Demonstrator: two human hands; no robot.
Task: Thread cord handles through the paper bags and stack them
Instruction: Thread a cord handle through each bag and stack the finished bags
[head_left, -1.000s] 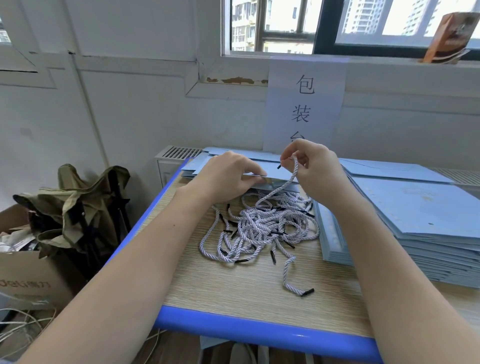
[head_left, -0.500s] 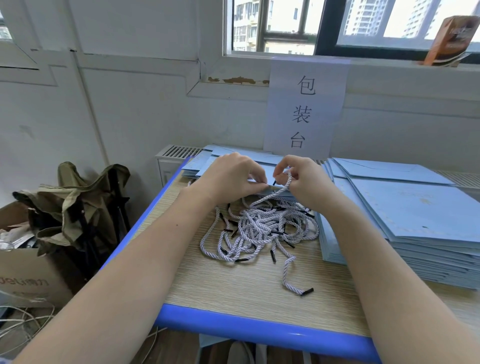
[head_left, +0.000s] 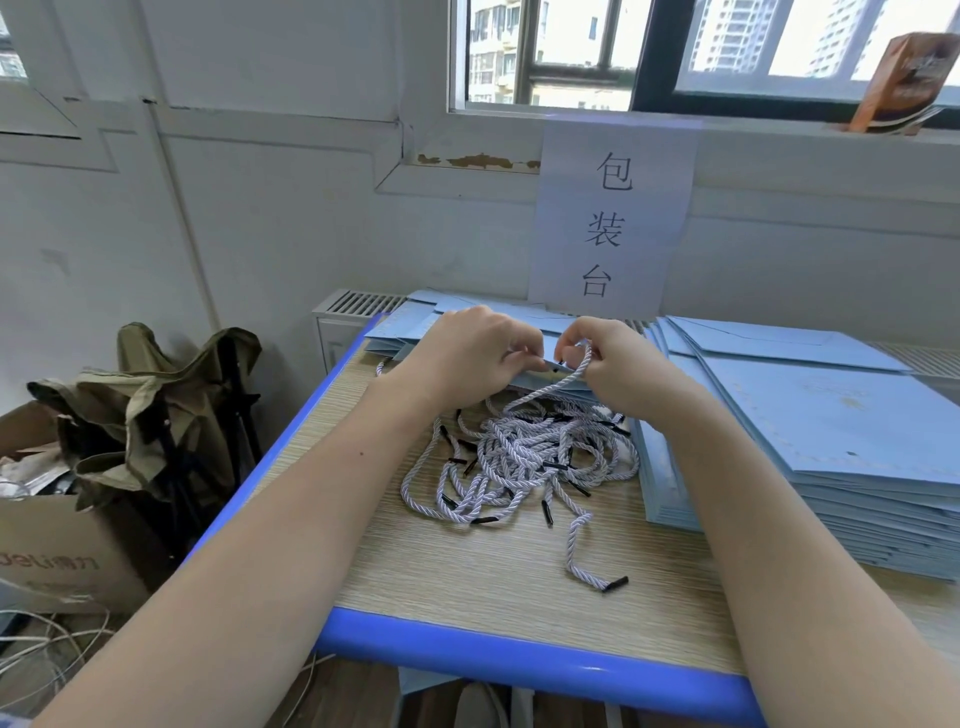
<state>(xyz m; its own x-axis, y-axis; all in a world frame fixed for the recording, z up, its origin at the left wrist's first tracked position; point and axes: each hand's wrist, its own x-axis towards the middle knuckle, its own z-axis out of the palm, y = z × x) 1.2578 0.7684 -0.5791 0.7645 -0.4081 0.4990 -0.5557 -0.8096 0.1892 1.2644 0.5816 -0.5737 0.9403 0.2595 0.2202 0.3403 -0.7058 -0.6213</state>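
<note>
Both hands meet over the far part of a pale wood-grain table with a blue rim (head_left: 519, 660). The left hand (head_left: 467, 358) is curled shut, pinching the near edge of a flat light-blue paper bag (head_left: 558, 383) that lies on a low spread of similar bags at the table's back. The right hand (head_left: 618, 364) is closed around one pale grey twisted cord (head_left: 571, 376), held at that same bag edge; the cord loops down from the fingers into a tangled heap of grey cords with black plastic tips (head_left: 524, 457) in the table's middle. Whether the cord passes through a hole cannot be told, since the fingers cover that spot.

To the right, touching the heap's side, rises a tall stack of flat light-blue paper bags (head_left: 831, 441). On the wall behind hangs a white paper sign (head_left: 613, 218) printed with "包装台". An orange-brown carton (head_left: 904, 78) stands tilted on the windowsill. Left of the table are a folded olive fabric stool (head_left: 156, 405) and a brown cardboard box (head_left: 62, 561) marked "deli", seen slantwise.
</note>
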